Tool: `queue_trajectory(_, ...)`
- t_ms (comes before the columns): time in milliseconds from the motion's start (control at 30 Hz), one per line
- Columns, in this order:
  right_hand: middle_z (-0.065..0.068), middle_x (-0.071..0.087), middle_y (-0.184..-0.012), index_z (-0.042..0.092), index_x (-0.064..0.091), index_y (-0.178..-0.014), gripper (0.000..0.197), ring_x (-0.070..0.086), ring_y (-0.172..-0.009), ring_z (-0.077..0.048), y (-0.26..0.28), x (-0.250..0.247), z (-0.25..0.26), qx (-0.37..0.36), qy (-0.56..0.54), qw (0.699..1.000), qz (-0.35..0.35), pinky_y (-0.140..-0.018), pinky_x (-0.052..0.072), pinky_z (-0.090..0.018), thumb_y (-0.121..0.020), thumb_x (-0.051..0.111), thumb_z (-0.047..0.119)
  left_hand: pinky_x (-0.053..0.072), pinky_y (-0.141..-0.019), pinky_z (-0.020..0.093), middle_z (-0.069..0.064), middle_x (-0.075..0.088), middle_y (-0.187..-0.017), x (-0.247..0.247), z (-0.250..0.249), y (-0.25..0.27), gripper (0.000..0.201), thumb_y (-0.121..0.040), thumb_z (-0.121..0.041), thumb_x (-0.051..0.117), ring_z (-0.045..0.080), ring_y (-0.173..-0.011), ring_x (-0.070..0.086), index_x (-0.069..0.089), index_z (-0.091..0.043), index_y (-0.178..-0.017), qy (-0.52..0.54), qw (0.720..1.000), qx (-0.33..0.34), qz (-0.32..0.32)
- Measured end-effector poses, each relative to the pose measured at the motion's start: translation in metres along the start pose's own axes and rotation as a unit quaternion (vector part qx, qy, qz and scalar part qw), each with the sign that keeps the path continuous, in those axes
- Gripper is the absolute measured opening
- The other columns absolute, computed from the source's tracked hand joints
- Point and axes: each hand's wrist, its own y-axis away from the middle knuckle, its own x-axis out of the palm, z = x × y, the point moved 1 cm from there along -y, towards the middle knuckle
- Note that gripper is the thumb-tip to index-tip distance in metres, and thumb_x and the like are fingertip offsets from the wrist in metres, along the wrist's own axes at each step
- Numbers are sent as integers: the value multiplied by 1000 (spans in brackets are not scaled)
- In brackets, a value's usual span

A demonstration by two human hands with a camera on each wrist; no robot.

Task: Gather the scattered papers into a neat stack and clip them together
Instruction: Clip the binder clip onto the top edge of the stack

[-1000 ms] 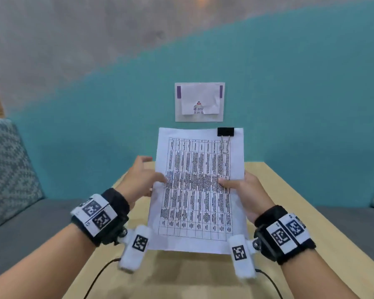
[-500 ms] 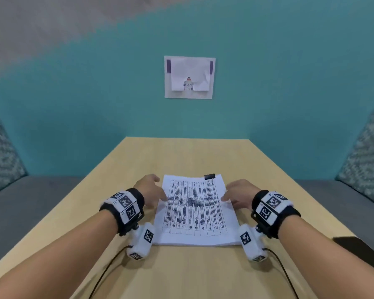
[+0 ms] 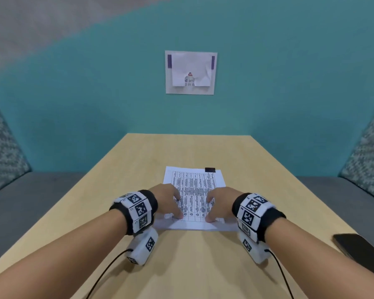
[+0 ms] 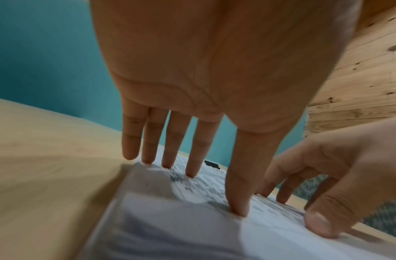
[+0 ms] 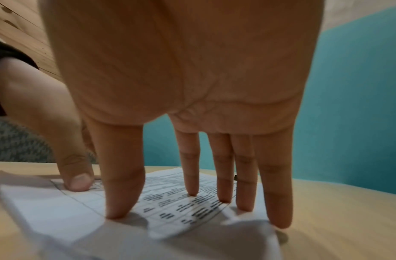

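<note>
A stack of white papers (image 3: 194,186) printed with a table lies flat on the wooden table (image 3: 181,147), squared up. A black binder clip (image 3: 210,170) grips its far right corner. My left hand (image 3: 171,201) rests on the stack's left half, fingers straight, tips pressing the sheet (image 4: 192,193). On the right half my right hand (image 3: 217,203) presses down the same way, fingertips (image 5: 192,192) on the paper (image 5: 175,202). The clip (image 4: 211,164) shows small beyond my left fingers. Neither hand holds anything.
A dark phone (image 3: 358,251) lies at the table's right edge. Grey bench seats with patterned cushions (image 3: 2,147) flank the table. A paper notice (image 3: 191,72) hangs on the teal wall behind. Cables (image 3: 108,268) trail from both wrist cameras.
One second ago both hands held the clipped stack upright in the air. They lowered it flat onto the table, and now the fingers have slid inward to press on top.
</note>
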Motion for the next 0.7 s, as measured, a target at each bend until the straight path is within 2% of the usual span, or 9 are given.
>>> queue_trajectory(100, -5, 62, -134, 14, 59, -134, 54, 61, -120, -23, -10, -3, -1, 4, 7, 1000, -1, -98, 53, -36, -85, 72, 33, 47, -99, 31, 2, 61, -137, -3, -8, -11, 61, -84, -40, 81, 21, -123, 58, 60, -23, -139, -12, 1000, -8, 7)
queue_trajectory(200, -6, 65, -131, 12, 62, -132, 52, 62, -119, -24, -13, -3, -3, 2, 20, 1000, -6, -97, 54, -37, -84, 71, 31, 48, -89, 31, 1, 63, -112, -2, -13, -15, 35, -83, -39, 80, 20, -99, 56, 60, -24, -108, -34, 999, -9, 13)
queue_trajectory(233, -7, 66, -130, 12, 63, -131, 51, 63, -118, -24, -11, -1, -3, 1, 25, 1000, -10, -95, 54, -37, -84, 70, 29, 49, -89, 31, 0, 65, -114, -1, -13, -14, 37, -84, -40, 79, 20, -99, 57, 63, -20, -110, -43, 999, -7, 11)
queue_trajectory(267, -7, 67, -128, 12, 64, -131, 50, 64, -116, -23, -9, 1, -3, -2, 28, 1000, -13, -93, 54, -36, -83, 69, 27, 50, -92, 32, 0, 67, -121, 2, -13, -11, 44, -84, -41, 78, 20, -105, 60, 66, -18, -120, -47, 999, -6, 8)
queue_trajectory(333, -5, 69, -125, 13, 66, -128, 48, 65, -115, -22, -1, 6, -4, -3, 38, 999, -16, -91, 54, -35, -82, 69, 28, 48, -97, 31, -1, 63, -137, 6, -12, -1, 62, -84, -45, 77, 20, -122, 59, 60, -24, -140, -52, 999, -2, -2)
queue_trajectory(367, -5, 69, -124, 13, 66, -128, 48, 65, -115, -22, 5, 9, -4, -4, 45, 999, -17, -90, 54, -35, -82, 69, 28, 47, -95, 29, -2, 60, -140, 9, -12, 5, 65, -84, -46, 77, 20, -126, 57, 58, -26, -143, -51, 999, 1, -5)
queue_trajectory(467, -4, 69, -123, 13, 66, -127, 48, 65, -114, -21, 28, 18, -1, -10, 52, 998, -19, -86, 54, -33, -82, 69, 30, 42, -88, 26, -2, 62, -138, 15, -13, 32, 67, -83, -48, 78, 20, -124, 57, 58, -27, -143, -48, 999, 5, -3)
queue_trajectory(567, -4, 71, -119, 13, 66, -126, 48, 66, -110, -21, 57, 28, 2, -12, 53, 998, -17, -76, 50, -28, -81, 69, 30, 42, -86, 25, -1, 64, -133, 23, -17, 63, 68, -82, -49, 78, 20, -121, 59, 58, -27, -143, -55, 998, 12, -4)
queue_trajectory(700, -3, 69, -120, 15, 64, -127, 50, 65, -111, -21, 93, 42, 3, -19, 55, 998, -14, -86, 53, -31, -82, 71, 35, 47, -92, 27, -2, 63, -134, 34, -17, 97, 69, -79, -51, 80, 20, -120, 59, 60, -27, -140, -64, 998, 24, -6)
